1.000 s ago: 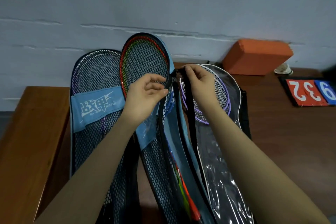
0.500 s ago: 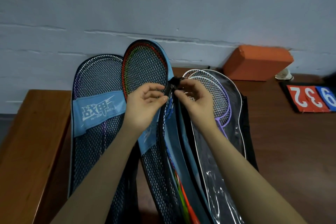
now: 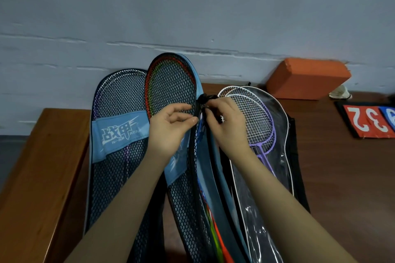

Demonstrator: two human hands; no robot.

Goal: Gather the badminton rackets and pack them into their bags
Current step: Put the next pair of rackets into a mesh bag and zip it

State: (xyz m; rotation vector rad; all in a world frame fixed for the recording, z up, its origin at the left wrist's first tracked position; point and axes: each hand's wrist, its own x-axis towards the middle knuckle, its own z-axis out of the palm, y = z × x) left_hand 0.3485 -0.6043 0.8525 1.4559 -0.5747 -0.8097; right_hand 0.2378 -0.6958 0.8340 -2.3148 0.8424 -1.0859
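Observation:
Three racket bags lean against the grey wall. A black mesh bag with a blue band [image 3: 119,130] stands at the left with a racket inside. The middle mesh bag [image 3: 171,87] holds a red-and-green racket. My left hand [image 3: 171,128] pinches this bag's right edge. My right hand [image 3: 226,126] pinches the black zipper pull and cord [image 3: 204,100] at that same edge. At the right a clear plastic bag [image 3: 273,177] holds two rackets, white and purple [image 3: 254,117]. The rackets' handles are out of sight below.
An orange foam block [image 3: 305,79] rests against the wall at the back right. A red and blue score flip card [image 3: 372,121] lies on the dark brown table [image 3: 346,177]. A shuttlecock [image 3: 339,93] sits beside the block. A lighter wooden surface [image 3: 38,177] is at the left.
My right hand moved left and closer to my left hand, from the black strap to the zipper pull at the middle bag's edge. The view tilted so the bags sit lower in frame.

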